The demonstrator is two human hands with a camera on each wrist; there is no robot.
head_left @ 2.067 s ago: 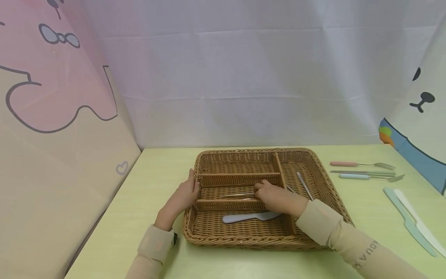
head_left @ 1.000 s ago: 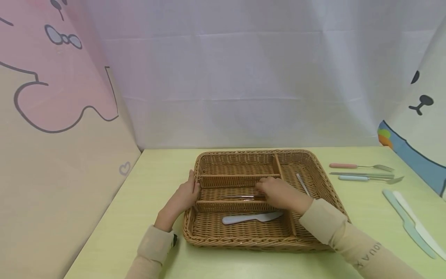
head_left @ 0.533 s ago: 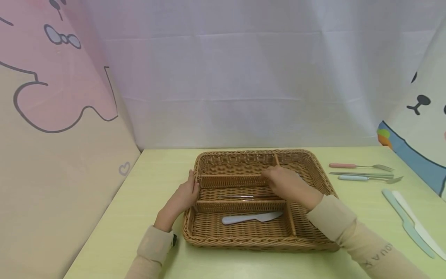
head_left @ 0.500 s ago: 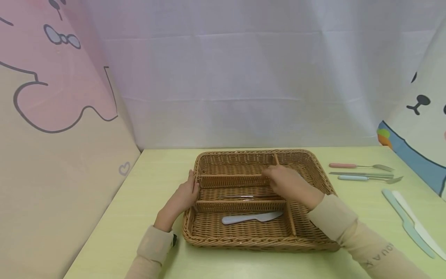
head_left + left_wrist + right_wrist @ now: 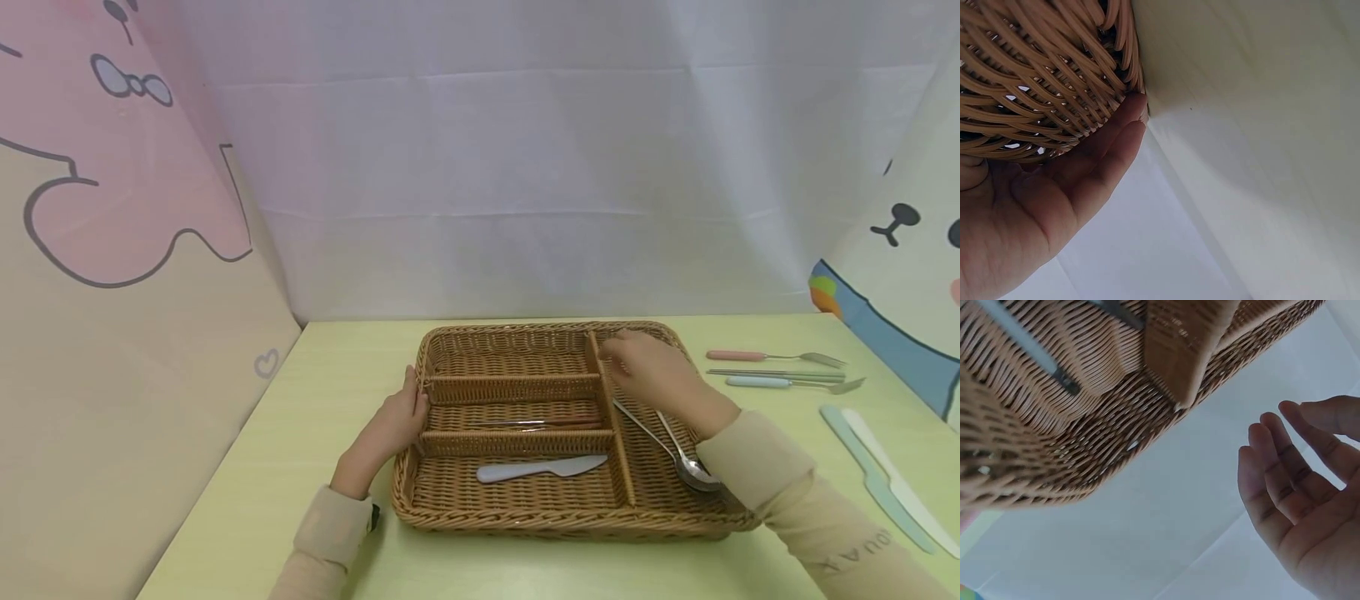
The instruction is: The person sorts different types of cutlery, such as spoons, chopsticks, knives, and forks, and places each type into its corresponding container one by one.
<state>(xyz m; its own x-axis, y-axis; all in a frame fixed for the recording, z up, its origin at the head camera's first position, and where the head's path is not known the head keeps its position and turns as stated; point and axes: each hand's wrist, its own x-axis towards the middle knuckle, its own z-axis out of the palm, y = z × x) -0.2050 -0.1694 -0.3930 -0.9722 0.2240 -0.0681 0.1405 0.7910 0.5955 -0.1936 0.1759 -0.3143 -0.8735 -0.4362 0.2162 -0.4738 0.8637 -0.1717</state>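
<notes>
From my remote seat I see a wicker cutlery basket (image 5: 525, 521) sitting mid-table (image 5: 322, 367), with both hands at it. The left hand (image 5: 393, 425) lies flat against the basket's left wall, fingers (image 5: 1107, 147) straight along the weave, gripping nothing. The right hand (image 5: 656, 375) hovers over the far end of the tall right compartment, just right of the long divider (image 5: 611, 417); the right wrist view shows its fingers (image 5: 1285, 469) loosely spread and empty.

Nearest that right hand are two metal spoons (image 5: 678, 450) in the right compartment. Their handles run from under the hand toward the near right corner, bowls at the near end, so their long axis runs roughly along the compartment, slanting a little to the right as it comes toward me. The handle ends are just below the fingertips, whether touching I cannot tell; the left hand is well apart from them, across the basket.

In the middle left slot lies a pair of thin metal chopsticks (image 5: 536, 423), lengthwise left to right. In the near left slot, a pale blue knife (image 5: 540, 468) lies the same way.

Outside on the right, well apart from both hands, rest a pink-handled fork (image 5: 776, 357), a blue-handled fork (image 5: 795, 382) and two pale knives (image 5: 888, 487).
</notes>
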